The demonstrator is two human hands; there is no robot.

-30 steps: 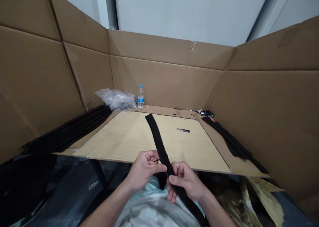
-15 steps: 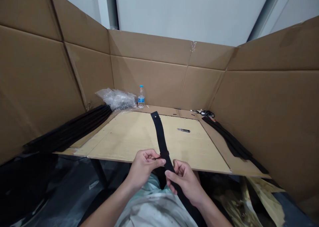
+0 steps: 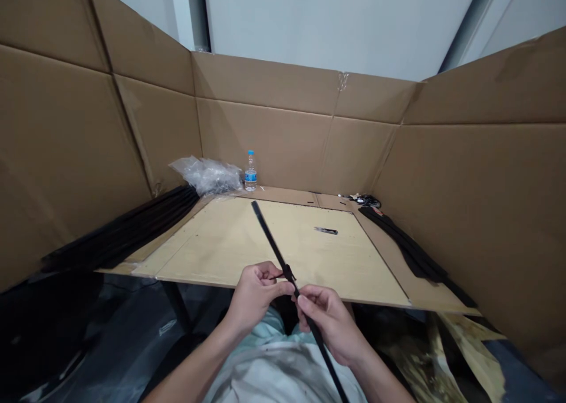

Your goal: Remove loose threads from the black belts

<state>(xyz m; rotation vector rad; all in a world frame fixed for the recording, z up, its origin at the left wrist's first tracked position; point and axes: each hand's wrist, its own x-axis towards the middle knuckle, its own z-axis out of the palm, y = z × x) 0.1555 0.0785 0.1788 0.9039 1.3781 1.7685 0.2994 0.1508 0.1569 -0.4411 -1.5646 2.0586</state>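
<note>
Grip closed on a black strap (image 3: pixel 272 238), held between left hand (image 3: pixel 255 302) and right hand (image 3: pixel 329 326)

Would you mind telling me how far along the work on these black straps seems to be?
Two lots of black strips lie to either side of the board, and these look done. In hand, the left hand and right hand pinch one black strap, turned edge-on. Remaining: the small metal tool lies on the board, in neither hand; I cannot tell how many strips are left.

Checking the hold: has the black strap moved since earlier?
Yes: the far end of the black strap swung left, toward the water bottle, and it now shows edge-on.
</note>
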